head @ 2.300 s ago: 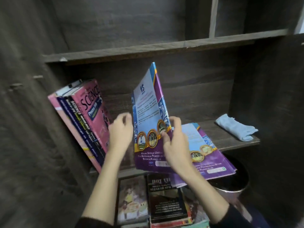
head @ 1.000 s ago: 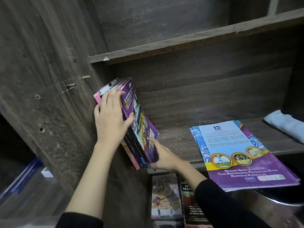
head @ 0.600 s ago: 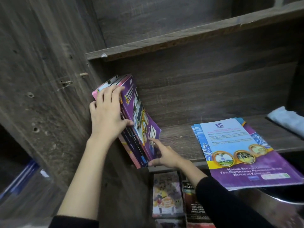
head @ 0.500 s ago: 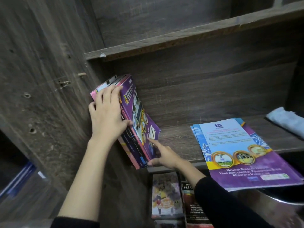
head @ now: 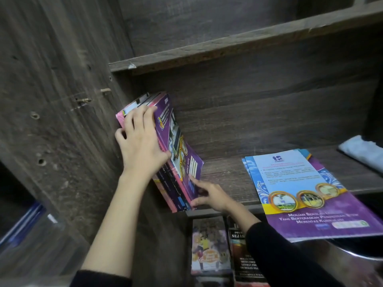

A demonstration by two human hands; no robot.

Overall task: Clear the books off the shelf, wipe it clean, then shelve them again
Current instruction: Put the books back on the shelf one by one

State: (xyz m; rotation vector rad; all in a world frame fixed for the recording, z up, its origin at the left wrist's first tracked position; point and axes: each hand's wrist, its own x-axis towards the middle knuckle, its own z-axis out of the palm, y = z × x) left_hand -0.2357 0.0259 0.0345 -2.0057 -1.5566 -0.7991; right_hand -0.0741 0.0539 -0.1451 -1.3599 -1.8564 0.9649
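Purple book [head: 182, 150] now leaning, left hand [head: 141, 148] pressing

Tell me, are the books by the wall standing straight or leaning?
Leaning. The books tilt, tops toward the side wall, bottoms further out on the shelf. The left hand rests on them.

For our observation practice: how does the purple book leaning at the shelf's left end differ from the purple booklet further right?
The leaning book stands tilted against other books; the booklet lies flat. The left hand and right hand touch the leaning book; nothing touches the booklet. Both have purple covers.
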